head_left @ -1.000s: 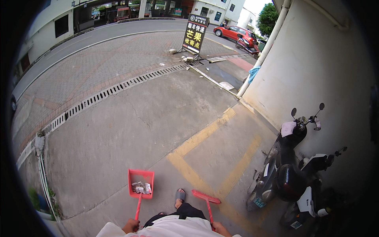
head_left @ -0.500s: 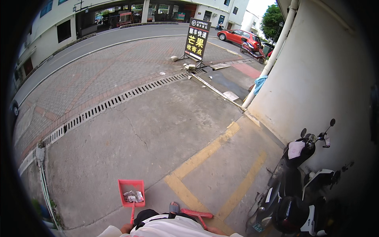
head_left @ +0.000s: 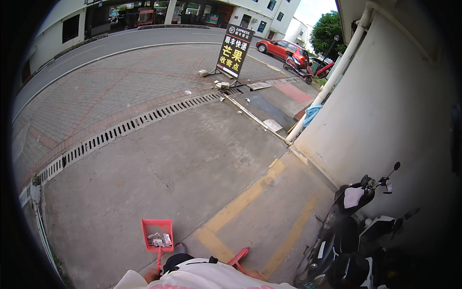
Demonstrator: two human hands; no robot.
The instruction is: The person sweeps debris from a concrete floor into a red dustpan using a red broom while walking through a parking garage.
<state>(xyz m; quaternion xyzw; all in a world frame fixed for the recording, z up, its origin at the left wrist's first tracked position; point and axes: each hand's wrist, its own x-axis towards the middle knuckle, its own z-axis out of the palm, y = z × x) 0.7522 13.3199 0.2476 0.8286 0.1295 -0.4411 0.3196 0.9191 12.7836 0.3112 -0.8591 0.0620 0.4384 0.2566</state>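
Note:
At the lower edge, my left hand (head_left: 153, 274) is closed round the handle of a red long-handled dustpan (head_left: 157, 222). Crumpled paper scraps (head_left: 159, 239) lie inside its pan, which hangs low over the concrete, touching or just above it. To the right, my right hand (head_left: 254, 274) is partly hidden by my white shirt and closed at the handle of a red broom (head_left: 238, 256). The broom's head is tilted, pointing up and to the right. One foot in a grey sandal (head_left: 181, 248) shows beside the dustpan.
Parked scooters (head_left: 347, 236) line the white wall (head_left: 380, 111) on the right. Yellow lines (head_left: 245, 197) mark the concrete. Ahead run a slotted drain (head_left: 130, 126) and a pipe along the ground; a black signboard (head_left: 234, 50) stands beyond. A red car (head_left: 284, 50) is on the road.
The view has shifted slightly to the right. The broom head has swung from lying crosswise to a slant. A foot now shows beside the dustpan, while the one near the broom is out of sight.

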